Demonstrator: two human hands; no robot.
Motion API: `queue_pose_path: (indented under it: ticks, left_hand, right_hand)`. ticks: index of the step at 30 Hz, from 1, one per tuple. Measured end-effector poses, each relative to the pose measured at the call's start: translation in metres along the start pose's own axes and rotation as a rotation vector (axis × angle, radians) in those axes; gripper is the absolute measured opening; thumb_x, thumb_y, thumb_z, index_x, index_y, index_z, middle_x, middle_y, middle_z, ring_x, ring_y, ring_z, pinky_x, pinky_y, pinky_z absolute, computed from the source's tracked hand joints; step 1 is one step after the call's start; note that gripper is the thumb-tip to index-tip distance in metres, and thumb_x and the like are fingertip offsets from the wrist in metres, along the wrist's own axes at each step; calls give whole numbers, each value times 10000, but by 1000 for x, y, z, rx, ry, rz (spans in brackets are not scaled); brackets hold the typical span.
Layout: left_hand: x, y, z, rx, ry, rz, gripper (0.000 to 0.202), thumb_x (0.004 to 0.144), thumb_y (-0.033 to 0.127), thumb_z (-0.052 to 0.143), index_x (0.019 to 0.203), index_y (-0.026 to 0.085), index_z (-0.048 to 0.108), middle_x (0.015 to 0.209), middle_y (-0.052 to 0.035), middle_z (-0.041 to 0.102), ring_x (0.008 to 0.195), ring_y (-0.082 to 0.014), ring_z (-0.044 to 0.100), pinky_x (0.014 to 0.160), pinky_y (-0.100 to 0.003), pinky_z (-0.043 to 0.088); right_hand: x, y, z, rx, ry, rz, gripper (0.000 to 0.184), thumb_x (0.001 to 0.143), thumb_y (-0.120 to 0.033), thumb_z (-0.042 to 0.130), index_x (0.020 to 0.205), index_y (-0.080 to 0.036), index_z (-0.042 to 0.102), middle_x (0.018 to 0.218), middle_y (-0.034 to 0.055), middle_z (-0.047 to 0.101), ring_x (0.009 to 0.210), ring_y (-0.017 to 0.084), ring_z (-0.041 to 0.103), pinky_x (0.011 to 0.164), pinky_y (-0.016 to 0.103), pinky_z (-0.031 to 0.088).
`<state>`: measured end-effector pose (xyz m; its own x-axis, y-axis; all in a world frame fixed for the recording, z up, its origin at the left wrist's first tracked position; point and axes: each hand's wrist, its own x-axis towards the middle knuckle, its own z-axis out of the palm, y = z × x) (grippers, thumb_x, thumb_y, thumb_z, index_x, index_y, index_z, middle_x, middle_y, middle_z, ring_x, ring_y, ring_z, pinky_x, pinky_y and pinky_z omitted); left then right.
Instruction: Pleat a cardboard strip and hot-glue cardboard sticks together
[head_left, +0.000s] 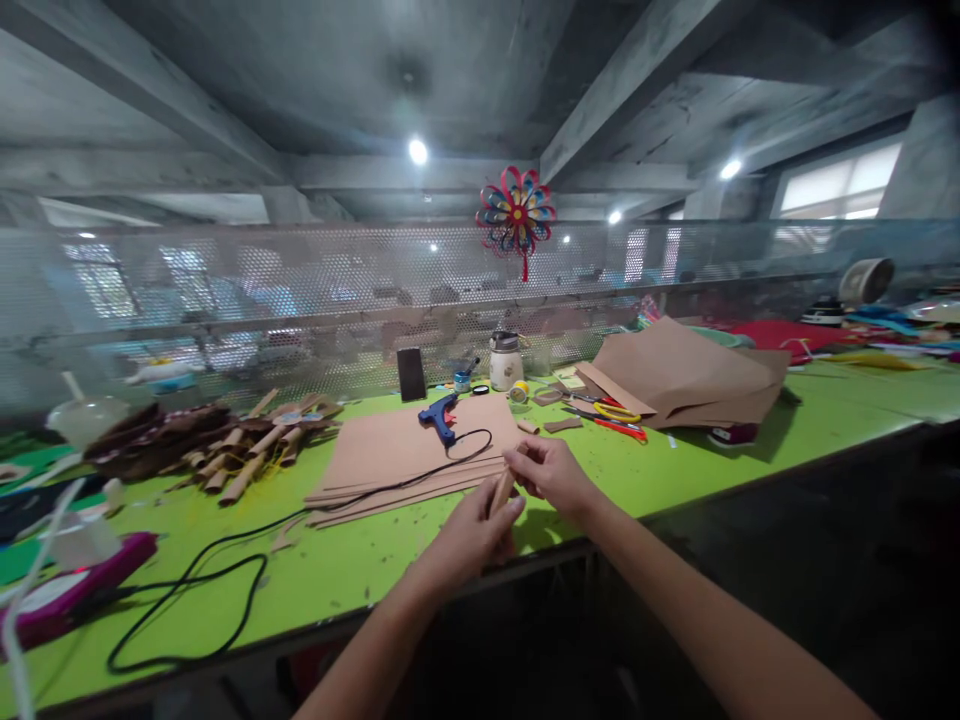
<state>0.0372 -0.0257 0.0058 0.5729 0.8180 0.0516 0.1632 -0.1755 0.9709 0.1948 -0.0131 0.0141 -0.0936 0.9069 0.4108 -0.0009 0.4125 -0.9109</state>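
My left hand (478, 525) is closed around a small brown paper roll (503, 490), which stands tilted above the table's front edge. At the roll's upper end, the fingers of my right hand (551, 472) pinch together on it. Just beyond my hands lies a stack of brown paper sheets (390, 450). On that stack rests a blue glue gun (441, 418) with a red trigger, its black cord (390, 487) running left across the paper. A short paper roll (528, 427) and a brown paper strip (562, 425) lie near my right hand.
On the green table (330, 570), a heap of paper rolls (251, 455) lies left. Scissors (621, 430), yellow-handled pliers (616, 411), a lidded jar (506, 362) and a phone (411, 374) sit further back. Large brown sheets (686, 370) lie right. A purple power strip (82, 590) is front left.
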Motion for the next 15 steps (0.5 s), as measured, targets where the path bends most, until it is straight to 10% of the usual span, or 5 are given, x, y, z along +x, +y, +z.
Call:
queue_pose_path:
  ticks: [9,15]
  left_hand:
    - [0,-10,-1,-452,-167,-136,341,825,503,559,933,186,492,579,20,545,464,-126,560,433,-204,411]
    - [3,-11,1,-454,-137,-175,359,813,520,571,924,186,497,561,72,417,389,-40,355,374,-165,171]
  right_hand:
    - [-1,13,-2,65,-75,50,393,785,-522,613,631,-181,492,452,-56,511,350,59,365,367,204,240]
    - [0,15,-4,60,-82,77,405,793,-555,589,676,-173,519,458,-57,515,356,64,380,366,200,243]
